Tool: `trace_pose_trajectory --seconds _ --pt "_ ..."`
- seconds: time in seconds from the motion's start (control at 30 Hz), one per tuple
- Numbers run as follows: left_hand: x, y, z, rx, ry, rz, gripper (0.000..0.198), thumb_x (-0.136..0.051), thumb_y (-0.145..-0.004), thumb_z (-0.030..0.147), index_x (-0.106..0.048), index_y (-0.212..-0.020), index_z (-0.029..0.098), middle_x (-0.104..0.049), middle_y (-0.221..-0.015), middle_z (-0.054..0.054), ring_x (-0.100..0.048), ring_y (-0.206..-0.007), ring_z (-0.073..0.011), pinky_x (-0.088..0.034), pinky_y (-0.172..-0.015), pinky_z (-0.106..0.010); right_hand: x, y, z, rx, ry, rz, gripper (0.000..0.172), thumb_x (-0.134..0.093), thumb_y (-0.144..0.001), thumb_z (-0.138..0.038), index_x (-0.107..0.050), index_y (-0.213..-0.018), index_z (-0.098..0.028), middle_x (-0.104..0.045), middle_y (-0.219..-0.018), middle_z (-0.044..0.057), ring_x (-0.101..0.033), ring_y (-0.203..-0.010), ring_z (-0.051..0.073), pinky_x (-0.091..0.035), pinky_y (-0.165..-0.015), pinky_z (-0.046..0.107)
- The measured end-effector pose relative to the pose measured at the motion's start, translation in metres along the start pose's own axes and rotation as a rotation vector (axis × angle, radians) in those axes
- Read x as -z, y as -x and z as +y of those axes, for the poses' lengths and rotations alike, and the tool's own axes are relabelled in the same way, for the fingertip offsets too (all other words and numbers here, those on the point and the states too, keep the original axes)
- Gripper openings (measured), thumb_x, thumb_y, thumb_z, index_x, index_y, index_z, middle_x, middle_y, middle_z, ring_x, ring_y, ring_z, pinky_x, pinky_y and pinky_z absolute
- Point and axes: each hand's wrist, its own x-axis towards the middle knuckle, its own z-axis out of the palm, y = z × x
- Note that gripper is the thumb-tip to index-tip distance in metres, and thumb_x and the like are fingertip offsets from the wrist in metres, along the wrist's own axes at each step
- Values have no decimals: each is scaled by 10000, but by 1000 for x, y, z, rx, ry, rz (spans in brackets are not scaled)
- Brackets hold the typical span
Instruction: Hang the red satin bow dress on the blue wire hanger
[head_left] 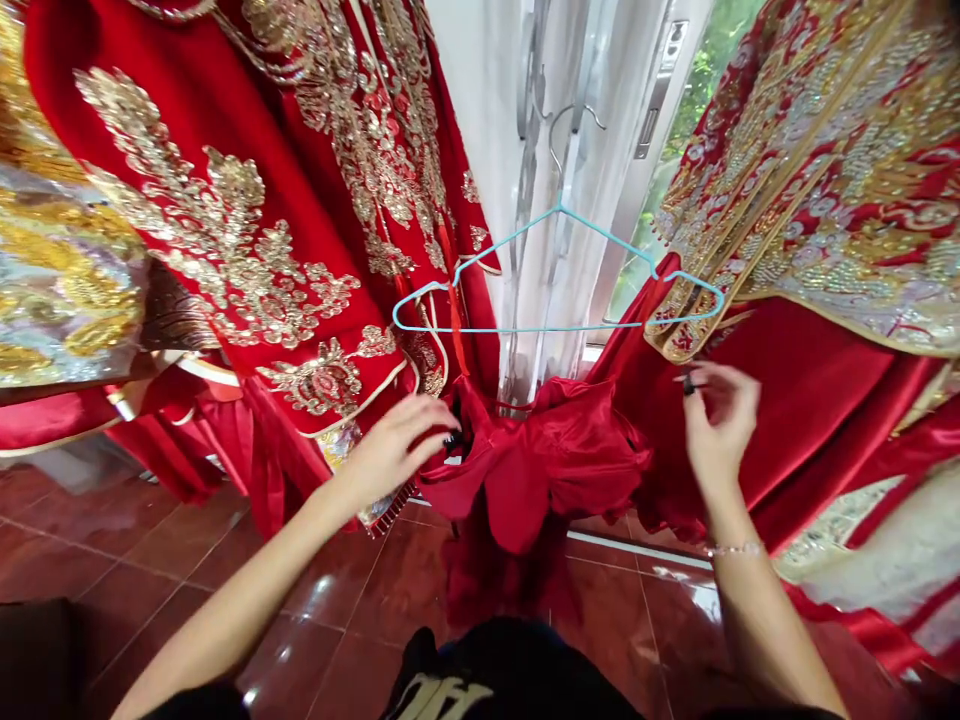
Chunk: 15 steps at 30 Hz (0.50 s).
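Observation:
A red satin dress [517, 470] with a folded, bow-like bodice hangs by thin straps from a light blue wire hanger [559, 207]. At the left side of its bodice, my left hand [405, 440] reaches in with loosely bent fingers. Its fingertips are at the fabric edge, and the thumb looks apart from them. My right hand [718, 415] is raised to the right of the bodice, in front of a red skirt [817, 400]. Its fingers are curled toward the thumb with a gap between, and nothing shows in them. Dark nails are visible on both hands.
Red garments with gold embroidery [240, 220] hang close on the left. A beaded gold and red jacket [847, 170] hangs on the right. Behind the hanger are a white curtain [480, 110] and a door frame with a lock [646, 130]. The floor has glossy red tiles [300, 640].

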Motion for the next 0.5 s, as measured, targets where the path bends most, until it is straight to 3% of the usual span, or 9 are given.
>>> trace_pose_trajectory --seconds 0.07,0.17,0.33,0.43,0.5 --pt "-18 17 -4 60 161 -174 173 -531 -994 308 -680 -988 220 -719 -978 -54 -682 -923 -195 -523 -835 -286 0 24 14 -138 33 -158 298 -533 -822 -354 -636 -1040 -180 -645 -1066 106 -611 -906 198 -500 -879 401" --pt "-29 27 -11 162 314 -282 169 -539 -979 314 -639 -893 207 -696 -851 -22 -648 -767 -160 -486 -704 -237 -5 48 36 -294 120 -278 226 -602 -733 -322 -706 -882 -188 -686 -945 90 -608 -882 218 -480 -931 451" --pt "-25 27 -8 271 356 -298 294 -595 -884 308 -426 -672 194 -491 -677 35 -456 -628 -114 -389 -600 -210 -13 63 49 -449 133 -328 155 -671 -603 -216 -726 -748 -211 -692 -817 51 -613 -825 213 -486 -894 401" --pt "-19 33 -7 314 313 -257 251 -582 -866 308 -435 -696 197 -503 -703 29 -476 -650 -121 -410 -619 -221 -10 64 42 -484 103 -228 111 -606 -619 -223 -674 -704 -202 -691 -837 65 -616 -856 225 -467 -953 429" --pt "-15 40 -12 335 249 -140 210 -570 -873 305 -462 -726 200 -546 -741 16 -526 -675 -133 -443 -641 -236 -5 63 34 -506 53 -146 130 -577 -644 -265 -630 -742 -198 -674 -805 64 -627 -838 229 -481 -946 446"
